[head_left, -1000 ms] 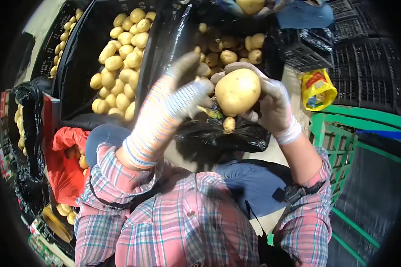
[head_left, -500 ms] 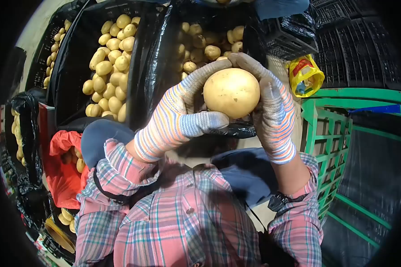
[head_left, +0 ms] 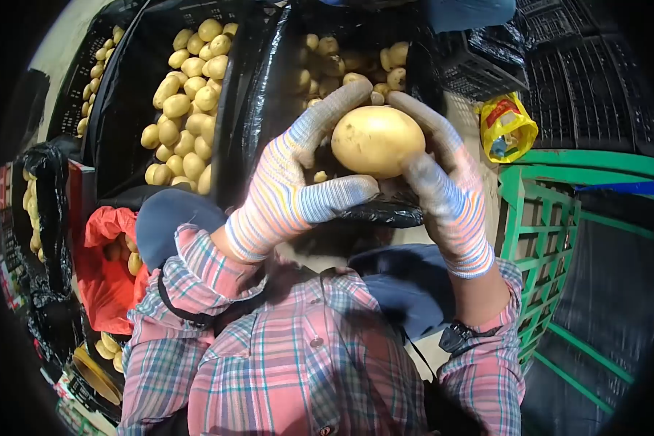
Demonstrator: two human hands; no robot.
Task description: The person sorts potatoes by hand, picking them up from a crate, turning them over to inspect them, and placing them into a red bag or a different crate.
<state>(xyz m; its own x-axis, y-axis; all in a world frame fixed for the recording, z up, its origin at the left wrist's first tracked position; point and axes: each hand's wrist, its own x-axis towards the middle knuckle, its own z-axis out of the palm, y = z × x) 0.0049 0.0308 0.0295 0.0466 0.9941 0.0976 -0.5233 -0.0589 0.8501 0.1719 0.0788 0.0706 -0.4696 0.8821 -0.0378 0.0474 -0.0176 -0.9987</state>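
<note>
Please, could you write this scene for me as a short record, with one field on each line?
In hand: large potato, raised between both gloved hands
Left hand: curved around its left side; contact unclear
Right hand: thumb against its lower right edge
Beyond the hands: plastic-lined container with loose potatoes
To the left: black container holding a heap of potatoes; red bag, also with potatoes
To the right: yellow bag; green frame

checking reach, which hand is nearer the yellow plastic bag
Right. The right hand is left of and slightly below the yellow plastic bag in the picture; the left hand is farther left, on the potato's other side.
</note>
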